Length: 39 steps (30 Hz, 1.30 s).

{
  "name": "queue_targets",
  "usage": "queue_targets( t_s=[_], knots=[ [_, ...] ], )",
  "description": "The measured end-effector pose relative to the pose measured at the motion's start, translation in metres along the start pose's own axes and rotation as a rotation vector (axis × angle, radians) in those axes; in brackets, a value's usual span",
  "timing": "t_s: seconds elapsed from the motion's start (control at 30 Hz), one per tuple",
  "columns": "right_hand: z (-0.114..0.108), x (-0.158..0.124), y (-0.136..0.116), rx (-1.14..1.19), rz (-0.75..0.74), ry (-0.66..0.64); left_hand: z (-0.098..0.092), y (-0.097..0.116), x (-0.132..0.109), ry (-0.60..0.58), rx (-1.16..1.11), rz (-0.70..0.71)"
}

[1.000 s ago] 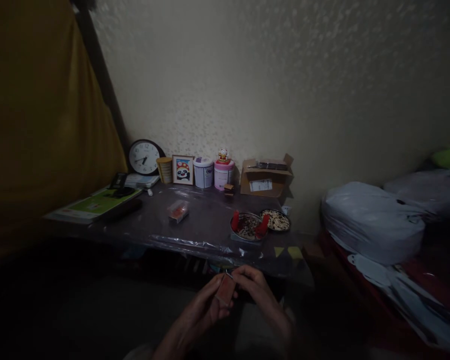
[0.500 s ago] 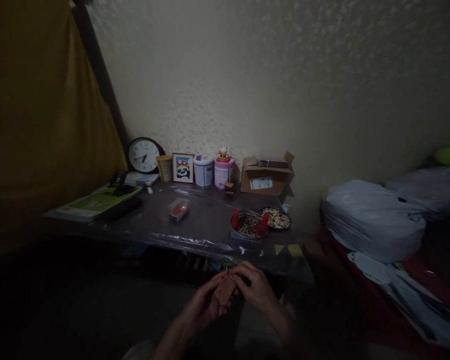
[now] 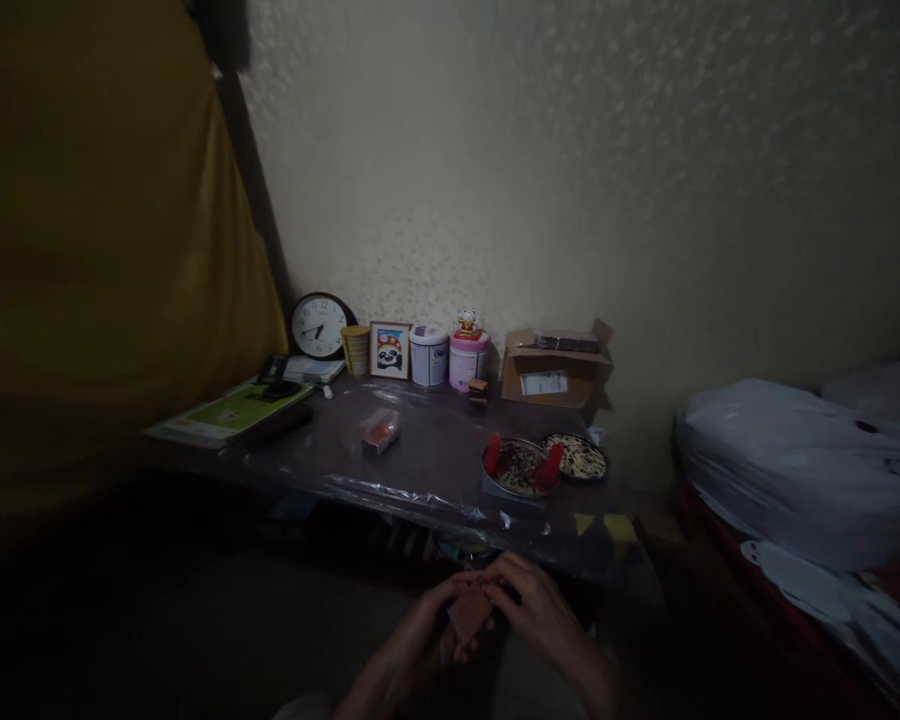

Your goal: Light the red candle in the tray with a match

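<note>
Both hands meet near the desk (image 3: 420, 470) edge: the left hand (image 3: 427, 632) and right hand (image 3: 541, 620) together grip a small reddish box (image 3: 470, 612). Two round dishes (image 3: 521, 467) sit farther back, right of centre.

On the counter (image 3: 435, 455) I see a clock (image 3: 319, 325) at the back left, a cardboard box (image 3: 555, 368) back right, two dishes (image 3: 521, 467) before it.

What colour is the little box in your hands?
Reddish-orange, the small box, seen in the dim head view.
</note>
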State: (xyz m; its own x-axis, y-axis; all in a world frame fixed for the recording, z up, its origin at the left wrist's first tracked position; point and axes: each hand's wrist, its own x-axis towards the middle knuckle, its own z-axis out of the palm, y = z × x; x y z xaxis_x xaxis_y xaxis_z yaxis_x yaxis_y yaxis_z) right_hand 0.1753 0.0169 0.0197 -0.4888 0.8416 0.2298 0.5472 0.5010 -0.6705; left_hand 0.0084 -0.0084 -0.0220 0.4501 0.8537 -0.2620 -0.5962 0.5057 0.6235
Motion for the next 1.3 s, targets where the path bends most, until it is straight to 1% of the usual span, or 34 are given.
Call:
queue_targets(
  t_s=[0.13,0.27,0.4,0.5,0.6,0.7,0.77,0.87,1.03,1.17,1.3],
  knots=[
    [0.002,0.001,0.003,-0.043,-0.002,-0.032,-0.005,-0.003,0.004,-0.032,-0.010,0.007],
    [0.004,0.001,0.005,-0.058,-0.028,-0.045,-0.008,-0.005,0.008,-0.056,0.030,0.001],
    [0.006,-0.001,0.008,-0.062,-0.055,-0.042,-0.006,-0.003,0.007,-0.031,0.052,0.012],
    [0.005,-0.001,0.007,-0.063,-0.034,-0.024,-0.003,0.000,0.006,0.020,0.055,-0.006],
    [0.002,0.002,0.006,0.021,0.032,0.058,-0.001,0.004,0.005,0.051,0.034,0.013],
    [-0.003,0.006,0.006,0.167,0.077,0.170,-0.003,0.005,0.005,0.024,-0.012,0.067],
    [-0.004,0.009,0.006,0.232,0.070,0.209,-0.005,0.005,0.006,0.001,-0.034,0.083],
    [-0.005,0.009,0.006,0.269,0.075,0.217,-0.008,0.005,0.006,-0.029,-0.074,0.103],
    [-0.001,0.009,0.001,0.324,0.156,0.198,-0.004,0.008,0.002,-0.049,-0.161,0.104],
    [0.004,0.010,0.001,0.363,0.196,0.211,0.003,0.010,-0.001,-0.002,-0.196,0.109],
    [0.006,0.010,0.002,0.416,0.202,0.170,0.006,0.010,-0.002,0.055,-0.169,0.108]
  ],
)
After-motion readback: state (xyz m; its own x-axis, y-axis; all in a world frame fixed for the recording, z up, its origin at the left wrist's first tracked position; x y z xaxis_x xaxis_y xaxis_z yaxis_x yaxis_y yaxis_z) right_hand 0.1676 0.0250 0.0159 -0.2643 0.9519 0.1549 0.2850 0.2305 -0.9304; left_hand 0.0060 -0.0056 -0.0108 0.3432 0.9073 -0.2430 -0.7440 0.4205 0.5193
